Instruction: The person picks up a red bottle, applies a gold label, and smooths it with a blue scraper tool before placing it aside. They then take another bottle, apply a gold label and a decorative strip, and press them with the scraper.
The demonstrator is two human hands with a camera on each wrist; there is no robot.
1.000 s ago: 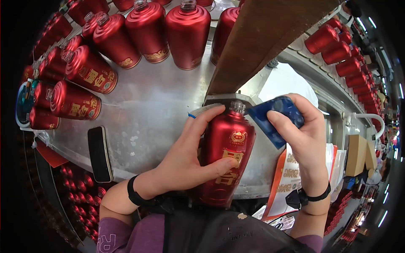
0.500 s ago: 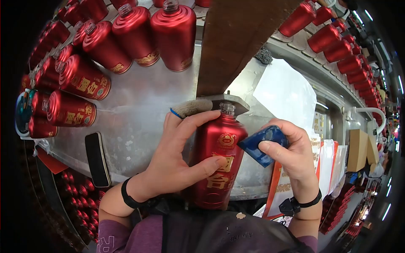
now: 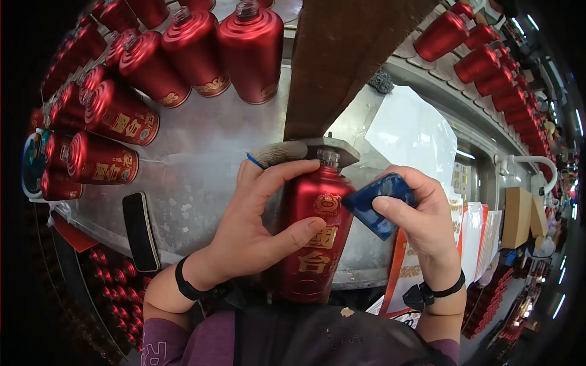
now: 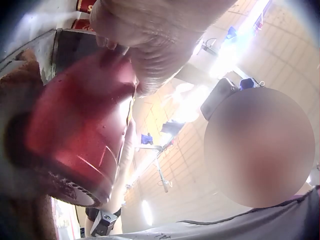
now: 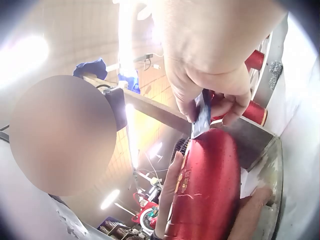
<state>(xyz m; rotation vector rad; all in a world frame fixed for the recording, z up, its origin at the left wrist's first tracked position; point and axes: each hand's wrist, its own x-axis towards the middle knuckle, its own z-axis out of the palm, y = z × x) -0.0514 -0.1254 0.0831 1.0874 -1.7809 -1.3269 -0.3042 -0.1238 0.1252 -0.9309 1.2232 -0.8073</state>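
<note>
A glossy red bottle with gold characters and a bare clear glass neck leans in front of the person, its neck by a metal bracket. My left hand grips it from the left, thumb over the front and forefinger along the shoulder near the neck. A grey knit finger sleeve with a blue edge covers another finger of that hand. My right hand pinches a flat blue scraper between thumb and fingers. The scraper's corner meets the bottle's right shoulder, also visible in the right wrist view.
Several red bottles stand along the table's far left side, and more line the rack at right. A brown beam rises behind the bracket. A phone lies left; printed sheets lie right.
The right hand has brought the scraper down from beside the neck to the bottle's shoulder. The left thumb has shifted slightly up, uncovering more of a gold character. The head view has shifted.
</note>
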